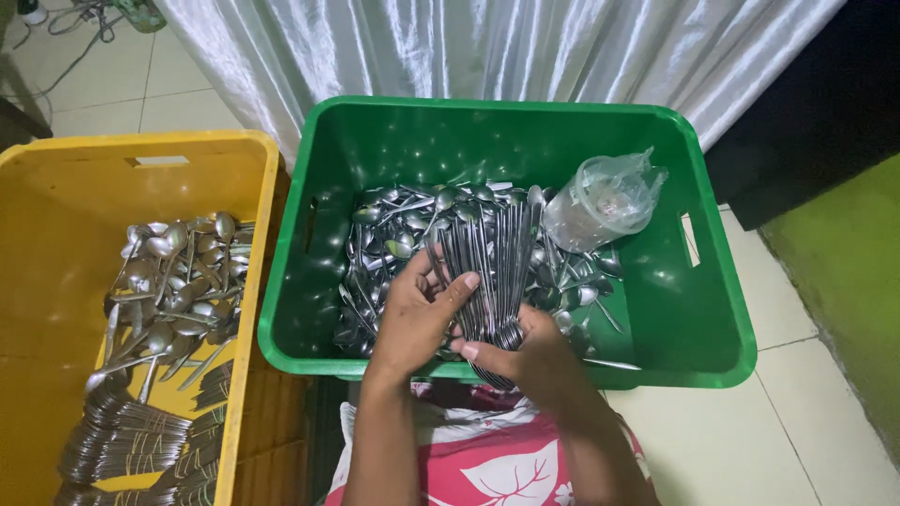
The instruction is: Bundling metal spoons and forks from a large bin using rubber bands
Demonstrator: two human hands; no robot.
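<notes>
Over the near side of a green plastic crate (722, 309), both my hands hold one bundle of metal spoons (492, 253), bowls pointing away from me. My right hand (525, 356) grips the bundle's handle ends from below. My left hand (417, 314) presses flat against the bundle's left side, fingers on the handles. Beneath them the crate holds a heap of loose spoons (384, 234).
A clear plastic cup wrapped in a plastic bag (605, 199) lies in the green crate's right back. A yellow crate (56, 234) at the left holds loose spoons (178, 281) and stacked bundles (122, 436). A shiny grey curtain (469, 47) hangs behind; tiled floor (797, 412) at right.
</notes>
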